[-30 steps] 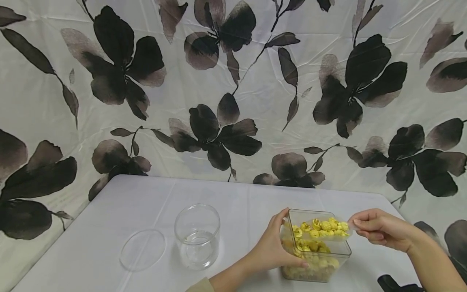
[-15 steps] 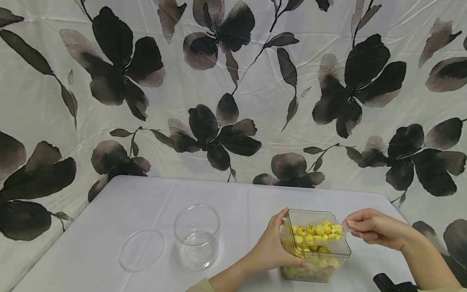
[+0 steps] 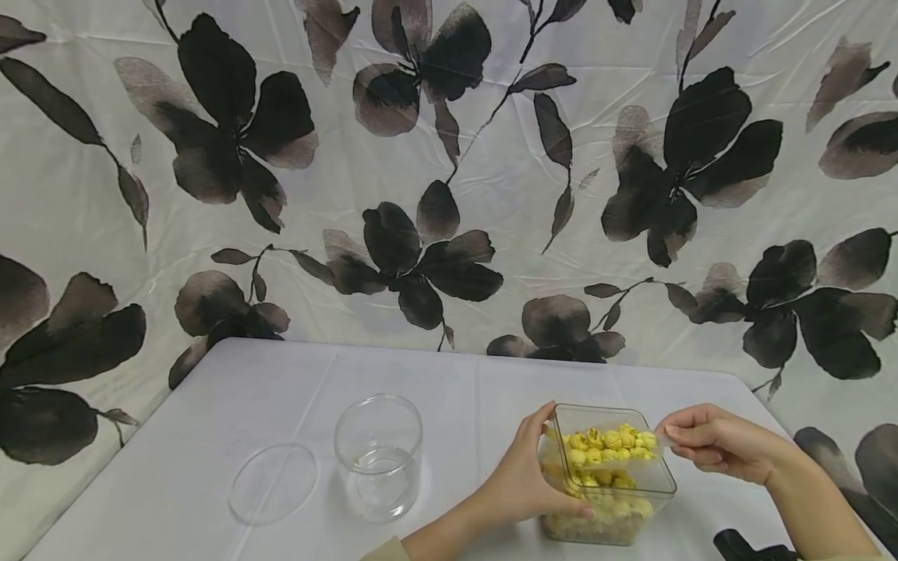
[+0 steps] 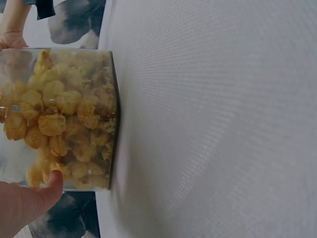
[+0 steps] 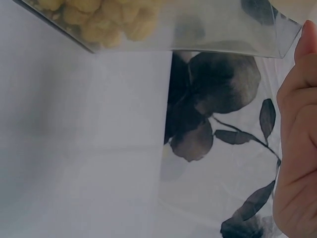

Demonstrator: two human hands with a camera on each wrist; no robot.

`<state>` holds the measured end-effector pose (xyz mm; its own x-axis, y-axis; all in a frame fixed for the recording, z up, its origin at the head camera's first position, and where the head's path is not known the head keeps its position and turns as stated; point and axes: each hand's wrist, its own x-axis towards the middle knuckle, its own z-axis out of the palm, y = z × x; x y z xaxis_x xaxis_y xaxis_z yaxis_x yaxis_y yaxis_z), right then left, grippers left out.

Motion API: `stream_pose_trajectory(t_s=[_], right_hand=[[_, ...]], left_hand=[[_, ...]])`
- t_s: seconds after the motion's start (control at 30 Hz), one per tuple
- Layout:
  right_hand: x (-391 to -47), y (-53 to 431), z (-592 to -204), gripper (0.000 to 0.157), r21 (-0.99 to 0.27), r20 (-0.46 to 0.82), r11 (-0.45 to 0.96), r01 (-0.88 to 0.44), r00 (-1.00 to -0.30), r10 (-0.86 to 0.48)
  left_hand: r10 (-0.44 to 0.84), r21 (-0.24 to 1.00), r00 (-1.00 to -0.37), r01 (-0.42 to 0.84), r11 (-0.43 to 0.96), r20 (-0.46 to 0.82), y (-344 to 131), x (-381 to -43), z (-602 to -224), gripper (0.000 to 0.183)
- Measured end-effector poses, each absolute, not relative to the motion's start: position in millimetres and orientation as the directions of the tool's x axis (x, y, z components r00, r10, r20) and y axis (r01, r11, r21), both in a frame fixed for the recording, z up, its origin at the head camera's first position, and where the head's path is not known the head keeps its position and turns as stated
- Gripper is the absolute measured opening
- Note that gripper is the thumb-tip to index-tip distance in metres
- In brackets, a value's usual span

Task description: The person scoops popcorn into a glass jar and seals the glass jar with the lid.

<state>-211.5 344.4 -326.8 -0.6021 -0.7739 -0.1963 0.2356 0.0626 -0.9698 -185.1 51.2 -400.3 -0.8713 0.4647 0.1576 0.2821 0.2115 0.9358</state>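
My left hand (image 3: 515,485) grips a clear square container (image 3: 662,493) of yellow popcorn, fingers at its far left side and thumb on the near wall. In the left wrist view the thumb (image 4: 42,201) presses against the container wall (image 4: 20,161), with popcorn visible through it. My right hand (image 3: 730,444) pinches the end of a translucent scoop (image 3: 665,441) over the container's right rim. A heap of popcorn (image 3: 612,444) lies on the scoop, within the container's mouth. In the right wrist view, only part of the right hand (image 5: 302,129) shows at the right edge.
Left of the container stands a clear round jar (image 3: 382,487), with no contents visible. A clear round disc (image 3: 273,483) lies flat beside it. A black object (image 3: 747,547) shows at the bottom right, below the right forearm. Floral cloth (image 3: 449,179) hangs behind the white table (image 3: 484,405).
My right hand has shifted slightly left, bringing the popcorn-laden scoop farther over the container. My left hand keeps its hold on the container.
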Motion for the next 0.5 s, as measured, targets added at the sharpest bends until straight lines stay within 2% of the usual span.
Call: stream_pose_trajectory(t_s=[0.5], right_hand=[[-220.4, 349.5, -322.5, 0.039, -0.981, -0.153, 0.056, 0.187, -0.559, -0.815]], left_hand=[[0.467, 0.936, -0.870, 0.283, 0.211, 0.158, 51.3, -185.8, -401.9, 0.114]])
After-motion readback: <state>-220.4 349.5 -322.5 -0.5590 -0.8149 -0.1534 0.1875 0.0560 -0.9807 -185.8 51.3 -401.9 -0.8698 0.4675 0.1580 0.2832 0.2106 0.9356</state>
